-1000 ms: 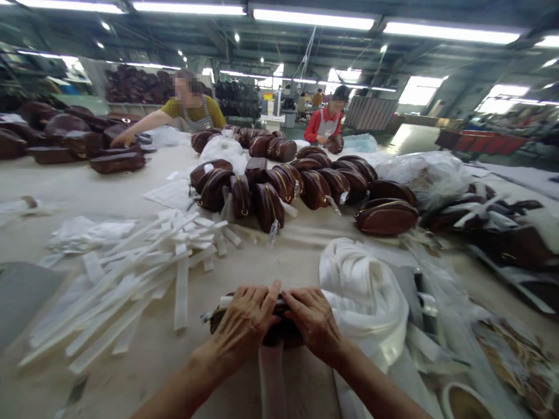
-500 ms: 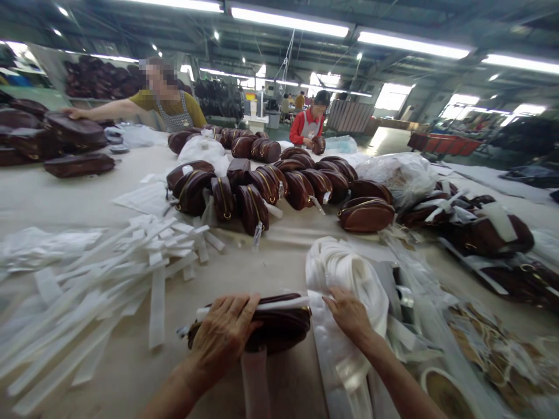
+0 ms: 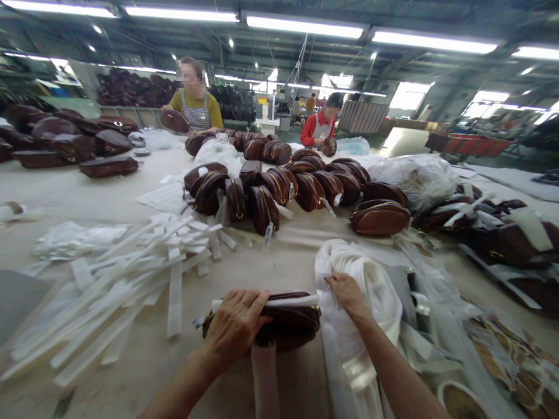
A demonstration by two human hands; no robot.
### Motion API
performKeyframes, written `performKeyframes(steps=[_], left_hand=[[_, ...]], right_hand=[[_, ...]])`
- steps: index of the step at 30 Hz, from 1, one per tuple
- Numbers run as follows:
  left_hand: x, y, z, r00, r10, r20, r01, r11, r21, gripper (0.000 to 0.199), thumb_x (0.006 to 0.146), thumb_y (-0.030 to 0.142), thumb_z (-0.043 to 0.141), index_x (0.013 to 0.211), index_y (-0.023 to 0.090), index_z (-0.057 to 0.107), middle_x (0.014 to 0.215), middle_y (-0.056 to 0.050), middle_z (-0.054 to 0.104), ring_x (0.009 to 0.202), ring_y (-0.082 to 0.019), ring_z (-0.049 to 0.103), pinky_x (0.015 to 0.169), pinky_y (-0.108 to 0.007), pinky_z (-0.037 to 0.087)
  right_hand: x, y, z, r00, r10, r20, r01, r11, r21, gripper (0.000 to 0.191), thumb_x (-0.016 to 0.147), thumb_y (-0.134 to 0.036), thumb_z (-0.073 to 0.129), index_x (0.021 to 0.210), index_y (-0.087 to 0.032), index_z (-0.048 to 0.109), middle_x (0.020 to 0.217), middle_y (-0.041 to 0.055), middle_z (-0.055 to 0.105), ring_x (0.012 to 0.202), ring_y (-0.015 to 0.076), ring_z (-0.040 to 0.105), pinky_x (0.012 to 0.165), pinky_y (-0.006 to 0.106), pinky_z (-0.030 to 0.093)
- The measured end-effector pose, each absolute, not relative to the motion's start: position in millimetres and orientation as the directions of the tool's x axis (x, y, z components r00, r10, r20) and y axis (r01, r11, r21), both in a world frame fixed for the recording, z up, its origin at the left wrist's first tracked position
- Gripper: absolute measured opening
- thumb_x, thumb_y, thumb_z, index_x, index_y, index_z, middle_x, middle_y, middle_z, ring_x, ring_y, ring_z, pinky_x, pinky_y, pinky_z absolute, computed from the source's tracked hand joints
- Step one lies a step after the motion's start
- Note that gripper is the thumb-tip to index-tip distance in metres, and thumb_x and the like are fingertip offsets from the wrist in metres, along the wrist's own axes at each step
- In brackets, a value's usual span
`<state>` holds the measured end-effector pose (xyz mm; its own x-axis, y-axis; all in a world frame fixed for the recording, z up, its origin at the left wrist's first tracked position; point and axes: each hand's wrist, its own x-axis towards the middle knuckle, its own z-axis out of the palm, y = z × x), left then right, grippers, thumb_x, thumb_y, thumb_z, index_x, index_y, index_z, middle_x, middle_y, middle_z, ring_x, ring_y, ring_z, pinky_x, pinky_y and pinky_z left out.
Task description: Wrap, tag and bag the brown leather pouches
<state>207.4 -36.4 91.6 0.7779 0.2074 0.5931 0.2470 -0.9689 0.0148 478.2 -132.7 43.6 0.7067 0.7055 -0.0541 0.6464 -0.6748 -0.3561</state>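
My left hand [image 3: 239, 321] is wrapped over a small dark brown zippered bag [image 3: 292, 326] lying on its side on the table. A white strip [image 3: 293, 301] runs along the bag's upper side, partly beneath my fingers. Another pale strip [image 3: 264, 372] sticks out under the bag toward me. To the right, my right hand [image 3: 348, 293] has thumb and fingers pinched together at the edge of a looped bundle of white strips [image 3: 379, 285]. It seems to grip one strip of that bundle, though the fingertips cover most of it.
Loose white strips [image 3: 174, 297] are heaped at the left. Several brown bags [image 3: 310, 189] stand in rows beyond my hands. Clear plastic wrap [image 3: 410, 177] and more bags lie at the right. Two co-workers [image 3: 196, 107] handle bags across the table.
My view has turned slightly left. My right hand has moved a little up the white bundle, its fingers now pinched. My left hand keeps its hold. The left co-worker has lifted a bag.
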Motion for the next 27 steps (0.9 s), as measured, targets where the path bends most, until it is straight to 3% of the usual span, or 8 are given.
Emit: performKeyframes(steps=[5, 10, 14, 17, 20, 24, 27], left_hand=[[206.5, -21.6, 96.1, 0.83, 0.25, 0.499, 0.21, -0.968, 0.136, 0.02, 0.087, 0.023, 0.058, 0.105, 0.015, 0.055, 0.087, -0.004, 0.062, 0.076, -0.018, 0.057, 0.07, -0.031, 0.043], [201.2, -13.8, 109.3, 0.897, 0.262, 0.356, 0.133, -0.928, 0.347, 0.021, 0.082, 0.025, 0.065, 0.102, 0.02, 0.06, 0.087, -0.001, 0.063, 0.081, -0.016, 0.059, 0.072, -0.027, 0.043], [199.7, -21.9, 110.3, 0.908, 0.289, 0.303, 0.131, -0.884, 0.449, 0.032, 0.075, 0.029, 0.073, 0.101, 0.019, 0.059, 0.089, -0.001, 0.065, 0.082, -0.017, 0.059, 0.076, -0.027, 0.043], [202.0, -27.4, 107.3, 0.884, 0.391, 0.255, 0.231, -0.842, 0.488, 0.049, 0.068, 0.032, 0.079, 0.107, 0.018, 0.055, 0.093, -0.002, 0.065, 0.086, -0.018, 0.06, 0.076, -0.026, 0.044], [206.7, -27.1, 107.1, 0.855, 0.497, 0.148, 0.357, -0.772, 0.526, 0.053, 0.059, 0.034, 0.084, 0.102, 0.018, 0.057, 0.089, 0.0, 0.064, 0.083, -0.019, 0.059, 0.07, -0.025, 0.043], [211.6, -21.2, 109.1, 0.902, 0.43, 0.035, 0.313, -0.708, 0.633, 0.038, 0.056, 0.037, 0.086, 0.081, 0.019, 0.064, 0.075, 0.004, 0.063, 0.072, -0.016, 0.059, 0.063, -0.021, 0.038], [210.8, -19.7, 107.6, 0.899, 0.423, 0.11, 0.247, -0.7, 0.67, 0.037, 0.056, 0.033, 0.086, 0.083, 0.019, 0.065, 0.075, 0.005, 0.063, 0.071, -0.015, 0.059, 0.062, -0.02, 0.037]], right_hand=[[461.2, -144.9, 51.7, 0.619, 0.784, 0.043, 0.652, -0.482, -0.585, 0.024, 0.085, -0.024, 0.046, 0.085, -0.016, 0.068, 0.09, 0.0105, 0.067, 0.088, 0.0219, 0.061, 0.074, 0.031, 0.044], [429.1, -129.7, 44.8, 0.38, 0.923, 0.053, 0.493, -0.154, -0.856, 0.034, 0.082, -0.042, 0.053, 0.093, -0.015, 0.071, 0.071, 0.0027, 0.065, 0.067, 0.0149, 0.059, 0.063, 0.026, 0.048], [409.2, -116.7, 47.8, 0.222, 0.97, 0.093, 0.354, 0.009, -0.935, 0.047, 0.081, -0.054, 0.053, 0.101, -0.016, 0.072, 0.066, 0.0012, 0.059, 0.058, 0.0114, 0.053, 0.055, 0.024, 0.046], [402.6, -113.5, 65.2, 0.114, 0.981, 0.156, 0.332, 0.11, -0.937, 0.039, 0.082, -0.052, 0.056, 0.097, -0.02, 0.073, 0.071, 0.0021, 0.059, 0.065, 0.0124, 0.055, 0.058, 0.023, 0.047], [397.8, -113.9, 90.5, -0.077, 0.962, 0.261, 0.394, 0.27, -0.879, 0.031, 0.09, -0.041, 0.049, 0.101, -0.023, 0.072, 0.083, 0.0045, 0.062, 0.078, 0.014, 0.059, 0.069, 0.024, 0.049], [391.4, -117.2, 117.4, -0.303, 0.887, 0.348, 0.495, 0.458, -0.739, 0.032, 0.094, -0.031, 0.041, 0.11, -0.023, 0.067, 0.106, 0.0081, 0.063, 0.097, 0.0161, 0.06, 0.081, 0.026, 0.049], [391.9, -118.1, 121.9, -0.359, 0.855, 0.376, 0.636, 0.518, -0.571, 0.03, 0.094, -0.026, 0.04, 0.101, -0.021, 0.068, 0.102, 0.0079, 0.065, 0.095, 0.0167, 0.06, 0.081, 0.027, 0.049]])
